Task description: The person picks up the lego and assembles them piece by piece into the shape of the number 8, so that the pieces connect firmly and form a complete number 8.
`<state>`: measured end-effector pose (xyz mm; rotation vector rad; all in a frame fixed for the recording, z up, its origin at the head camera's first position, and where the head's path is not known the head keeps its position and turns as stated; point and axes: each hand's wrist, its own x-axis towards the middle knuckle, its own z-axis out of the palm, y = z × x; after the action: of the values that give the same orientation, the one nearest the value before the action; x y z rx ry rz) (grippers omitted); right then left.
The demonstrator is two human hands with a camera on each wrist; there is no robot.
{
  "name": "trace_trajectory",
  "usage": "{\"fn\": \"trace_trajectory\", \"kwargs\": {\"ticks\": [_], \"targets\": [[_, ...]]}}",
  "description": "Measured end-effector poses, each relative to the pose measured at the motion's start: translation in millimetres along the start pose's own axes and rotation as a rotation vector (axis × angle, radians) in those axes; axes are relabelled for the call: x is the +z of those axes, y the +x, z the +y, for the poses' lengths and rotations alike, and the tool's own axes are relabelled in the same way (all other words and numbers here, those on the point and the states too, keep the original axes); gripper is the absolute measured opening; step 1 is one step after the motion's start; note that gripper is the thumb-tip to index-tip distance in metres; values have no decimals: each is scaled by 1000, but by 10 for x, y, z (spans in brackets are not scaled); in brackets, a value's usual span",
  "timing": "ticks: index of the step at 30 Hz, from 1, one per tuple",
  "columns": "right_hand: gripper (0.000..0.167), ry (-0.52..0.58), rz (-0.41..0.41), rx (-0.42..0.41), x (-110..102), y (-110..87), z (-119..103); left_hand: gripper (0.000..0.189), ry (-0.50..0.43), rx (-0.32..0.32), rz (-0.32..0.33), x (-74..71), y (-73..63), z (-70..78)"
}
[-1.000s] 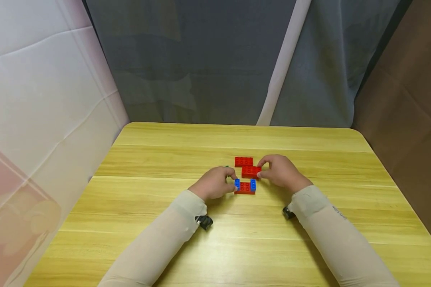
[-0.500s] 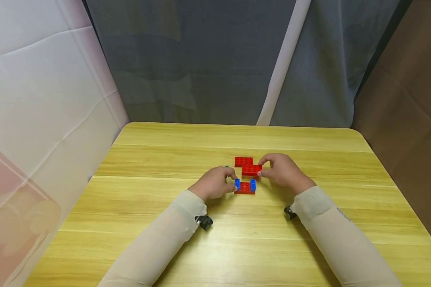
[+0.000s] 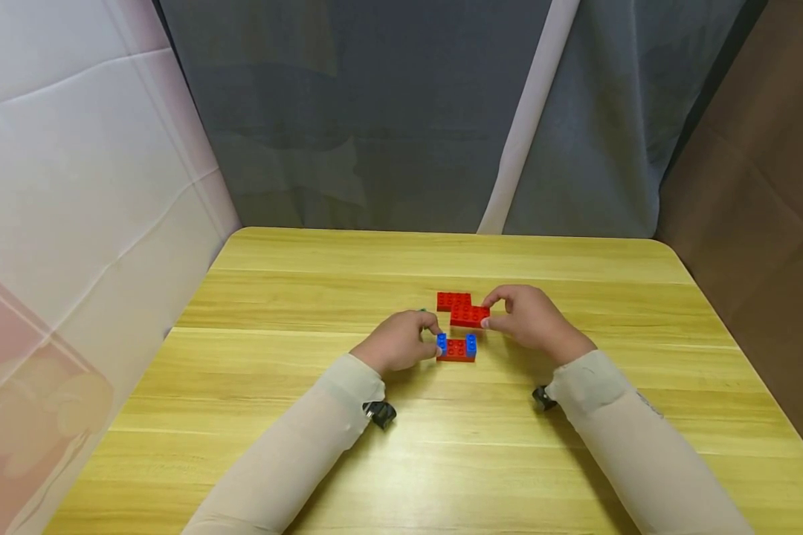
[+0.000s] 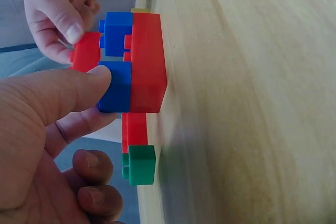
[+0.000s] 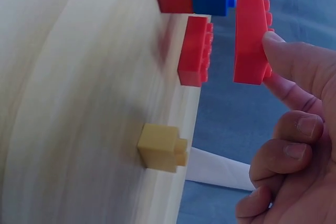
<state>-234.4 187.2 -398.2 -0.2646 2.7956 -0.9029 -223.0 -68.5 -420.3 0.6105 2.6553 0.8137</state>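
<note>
The wooden table (image 3: 455, 468) took up the lower part of the head view; just right of centre over it, the raised red brick (image 3: 469, 317) lay higher in the frame than the red base brick (image 3: 456, 352), the long axes of both running left to right and nearly parallel; the right hand (image 3: 534, 319) was nearer to the raised brick, at its right end, while the left hand (image 3: 398, 343) was to its lower left.

The right hand pinched that end between thumb and finger, its other fingers curled loosely; the left hand gripped, also by thumb and finger, the left blue brick (image 3: 442, 342) on the base, whose right end bore the right blue brick (image 3: 471, 345).

Above the base in the head view lay the far red brick (image 3: 451, 299), apart from the raised one in the right wrist view; smaller were the green brick (image 4: 142, 164), lower middle of the left wrist view, perhaps joined to the red behind it, though the angle hid this; and the yellow brick (image 5: 157, 147), lower middle of the right wrist view.
</note>
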Motion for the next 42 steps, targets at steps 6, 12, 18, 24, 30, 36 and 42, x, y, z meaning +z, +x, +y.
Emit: {"fn": "trace_trajectory", "kwargs": {"ticks": [6,12,18,24,30,36,42], "targets": [[24,61,-5,-17,-23,-62,-52,18,-1,4,-4,-3,3,-4],[25,125,-34,-5,-3,-115,-102,18,8,12,-2,-7,15,-8],[26,144,-45,-3,35,-146,-107,16,-6,8,-6,-16,14,-1],[24,161,-45,-30,76,-175,-109,15,-14,7,-6,-29,7,9],[23,167,-44,-54,110,-193,-112,15,-18,10,-8,-39,4,10],[24,184,-44,-54,133,-200,-111,16,-25,6,-7,-34,2,4],[22,186,-53,-44,154,-202,-100,16,-41,-1,-6,-21,0,-4]]}}
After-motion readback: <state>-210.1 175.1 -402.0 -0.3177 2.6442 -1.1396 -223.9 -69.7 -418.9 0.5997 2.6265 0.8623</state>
